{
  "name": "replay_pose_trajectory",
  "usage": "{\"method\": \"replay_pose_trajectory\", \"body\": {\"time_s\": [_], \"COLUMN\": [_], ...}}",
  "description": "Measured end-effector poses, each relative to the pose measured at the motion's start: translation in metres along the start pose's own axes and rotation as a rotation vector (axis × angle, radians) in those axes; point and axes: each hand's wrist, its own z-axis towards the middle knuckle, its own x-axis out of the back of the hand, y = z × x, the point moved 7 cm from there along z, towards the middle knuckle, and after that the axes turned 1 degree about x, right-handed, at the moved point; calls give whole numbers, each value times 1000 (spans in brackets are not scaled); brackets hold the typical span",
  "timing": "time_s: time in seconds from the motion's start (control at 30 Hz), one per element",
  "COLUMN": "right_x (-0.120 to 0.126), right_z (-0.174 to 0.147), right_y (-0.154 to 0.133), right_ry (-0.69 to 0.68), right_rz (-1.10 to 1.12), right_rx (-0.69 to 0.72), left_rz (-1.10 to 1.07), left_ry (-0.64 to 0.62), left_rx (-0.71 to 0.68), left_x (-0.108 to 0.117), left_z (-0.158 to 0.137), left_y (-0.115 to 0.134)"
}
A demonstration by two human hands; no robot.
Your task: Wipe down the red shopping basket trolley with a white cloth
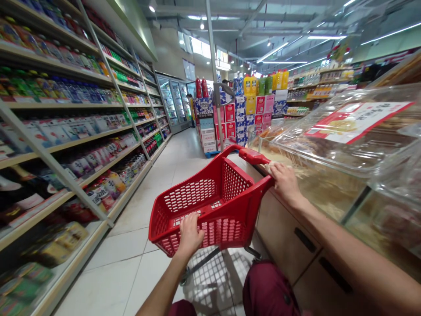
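Note:
A red plastic shopping cart stands sideways in front of me, its basket empty and its wheels on the tiled floor. My left hand is closed over the near rim of the basket. On the right, my right hand is wrapped round the cart's handle end, close to the display counter. Something pale shows at the right fingers, too blurred to name. Below the cart, my knees in dark red trousers come into view.
Shelves of bottled drinks line the left side. On the right, clear plastic food boxes sit on a counter with drawers. Stacked cartons and a pole stand ahead. A person is near the fridges.

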Motion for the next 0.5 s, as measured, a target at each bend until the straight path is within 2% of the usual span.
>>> {"method": "replay_pose_trajectory", "body": {"time_s": [0.13,0.17,0.2,0.3,0.33,0.37,0.47,0.5], "right_x": [-4,-4,-3,3,4,4,-1,-1], "right_z": [-9,-10,-9,-6,-7,-9,-15,-16], "right_y": [-25,-25,-20,5,6,1,-24,-26], "right_ry": [-31,-32,-22,42,49,43,-18,-23], "right_rz": [86,92,83,24,22,35,108,121], "right_rx": [231,241,207,-15,-32,2,231,258], "left_rz": [-17,-20,-21,-16,-11,-6,8,11], "left_ry": [12,8,3,0,6,12,22,20], "left_rx": [-7,-8,-7,1,3,4,2,0], "left_x": [3,3,3,4,4,4,6,6], "left_z": [-2,-2,-3,-3,-3,-3,-3,-4], "left_y": [-4,-5,-6,-8,-8,-9,-10,-9]}}
